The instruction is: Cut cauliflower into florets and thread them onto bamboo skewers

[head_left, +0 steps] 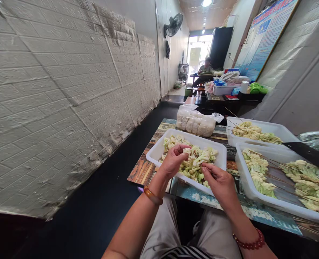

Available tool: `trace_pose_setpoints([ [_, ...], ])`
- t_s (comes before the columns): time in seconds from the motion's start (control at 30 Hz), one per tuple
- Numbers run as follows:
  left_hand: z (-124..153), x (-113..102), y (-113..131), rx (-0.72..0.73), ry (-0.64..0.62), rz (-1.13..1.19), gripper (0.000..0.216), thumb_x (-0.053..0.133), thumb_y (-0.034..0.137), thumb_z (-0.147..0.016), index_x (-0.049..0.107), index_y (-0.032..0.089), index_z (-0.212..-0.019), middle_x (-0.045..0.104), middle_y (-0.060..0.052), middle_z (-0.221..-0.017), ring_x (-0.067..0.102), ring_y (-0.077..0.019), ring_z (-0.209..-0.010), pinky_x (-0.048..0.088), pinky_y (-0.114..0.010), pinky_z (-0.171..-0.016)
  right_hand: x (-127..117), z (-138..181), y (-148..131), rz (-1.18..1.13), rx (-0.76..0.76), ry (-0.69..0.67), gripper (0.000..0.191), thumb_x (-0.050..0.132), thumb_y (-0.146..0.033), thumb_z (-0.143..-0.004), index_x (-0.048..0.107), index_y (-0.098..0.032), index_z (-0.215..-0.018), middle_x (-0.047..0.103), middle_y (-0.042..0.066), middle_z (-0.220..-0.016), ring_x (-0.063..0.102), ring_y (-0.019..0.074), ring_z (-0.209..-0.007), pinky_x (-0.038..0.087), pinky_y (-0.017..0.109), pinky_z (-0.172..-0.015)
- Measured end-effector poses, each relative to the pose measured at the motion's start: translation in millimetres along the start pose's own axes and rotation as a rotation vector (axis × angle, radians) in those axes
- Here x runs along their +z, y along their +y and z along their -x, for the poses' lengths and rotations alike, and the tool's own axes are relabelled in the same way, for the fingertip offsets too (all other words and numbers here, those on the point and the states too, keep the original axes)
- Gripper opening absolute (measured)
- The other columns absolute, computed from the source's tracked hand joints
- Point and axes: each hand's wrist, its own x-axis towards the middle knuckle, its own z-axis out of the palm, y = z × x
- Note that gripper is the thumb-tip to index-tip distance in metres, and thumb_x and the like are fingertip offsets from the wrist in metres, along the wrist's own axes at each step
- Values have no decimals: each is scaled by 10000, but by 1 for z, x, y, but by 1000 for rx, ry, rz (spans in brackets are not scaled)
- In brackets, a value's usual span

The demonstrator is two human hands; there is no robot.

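Observation:
A white plastic tub (154,155) full of cauliflower florets (172,141) stands on the table before me. My left hand (174,160) is over its middle, fingers curled and closed around a cauliflower floret (187,152). Close by on the right, my right hand (219,181) pinches the stem end of another cauliflower floret (202,158) between thumb and fingertips. A thin brown stick, perhaps part of a skewer, shows among the florets between the hands. The palm side of the right hand is hidden.
To the right, two more white tubs, a near tub (252,196) and a far tub (288,131), hold skewered cauliflower (259,172). A plastic bag of pale round pieces (195,122) sits behind my tub. A brick-patterned wall (67,90) runs along the left. A person (206,66) sits farther back.

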Motion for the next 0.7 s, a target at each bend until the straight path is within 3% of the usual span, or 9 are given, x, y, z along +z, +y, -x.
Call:
trace_pose_setpoints([
  [0.13, 1, 0, 0, -17, -16, -22, 263, 676, 173, -627, 667, 145, -889, 584, -13, -762, 474, -87, -658, 368, -213, -609, 0, 1, 1, 1, -3, -12, 327, 565, -429, -829, 739, -192, -970, 745, 78, -924, 701, 236, -799, 562, 384, -763],
  [0.4, 3, -1, -3, 28, -48, -102, 397, 732, 259, -645, 643, 166, -1021, 575, -38, -963, 500, -118, -796, 401, -216, -673, -1, 3, 2, 39, 7, -35, 356, 560, -446, -830, 733, -185, -999, 742, 81, -942, 701, 231, -787, 560, 365, -757],
  [0.53, 1, 0, -8, -6, 24, -245, 341, 712, 282, -645, 641, 160, -955, 560, 1, -771, 472, -94, -657, 367, -203, -582, -1, 3, -1, 51, 26, -22, 357, 574, -449, -814, 738, -176, -976, 744, 82, -927, 700, 232, -785, 559, 366, -765],
  [0.7, 0, 3, -12, -38, 60, -325, 285, 643, 323, -693, 606, 160, -923, 411, 72, -553, 315, -52, -472, 220, -191, -459, 0, 3, 0, 83, 12, -14, 361, 579, -457, -807, 740, -179, -971, 742, 83, -941, 698, 242, -808, 557, 381, -781],
])
